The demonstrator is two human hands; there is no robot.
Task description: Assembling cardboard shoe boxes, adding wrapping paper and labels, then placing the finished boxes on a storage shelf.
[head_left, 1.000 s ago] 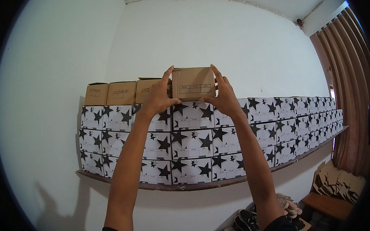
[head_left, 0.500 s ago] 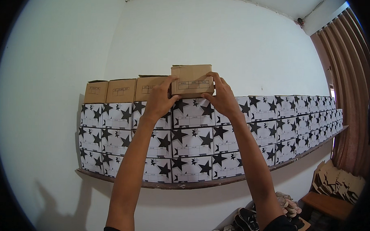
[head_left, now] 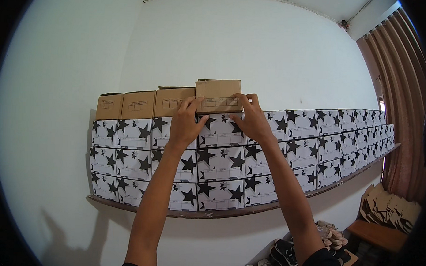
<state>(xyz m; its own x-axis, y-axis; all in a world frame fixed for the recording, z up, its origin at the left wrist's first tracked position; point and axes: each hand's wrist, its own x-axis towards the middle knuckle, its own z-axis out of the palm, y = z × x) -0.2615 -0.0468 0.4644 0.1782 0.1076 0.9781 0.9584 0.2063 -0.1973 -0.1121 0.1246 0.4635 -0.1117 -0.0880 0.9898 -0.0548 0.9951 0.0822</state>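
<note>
A brown cardboard box (head_left: pixel 218 94) rests on the top row of white star-printed boxes (head_left: pixel 220 160), at the right end of a short row of brown boxes (head_left: pixel 139 105). My left hand (head_left: pixel 187 125) has its bent fingers at the lower left of the box's front, its thumb just below. At the lower right corner, the bent fingers of my right hand (head_left: pixel 253 118) touch the same box, with the thumb pointing inward beneath them. Between them the two hands grip the box. Its back and underside are hidden.
A dark wall shelf (head_left: pixel 210 214) carries the stacked star boxes along the white wall. Below right lie several shoes (head_left: pixel 284 252) and a wooden bench (head_left: pixel 377 235) with folded cardboard (head_left: pixel 391 210). A brown curtain (head_left: pixel 401 106) hangs at the far right.
The brown box has come down slightly and now sits nearly straight on the star boxes, beside the other brown boxes. Both hands have shifted down with it, toward its lower corners.
</note>
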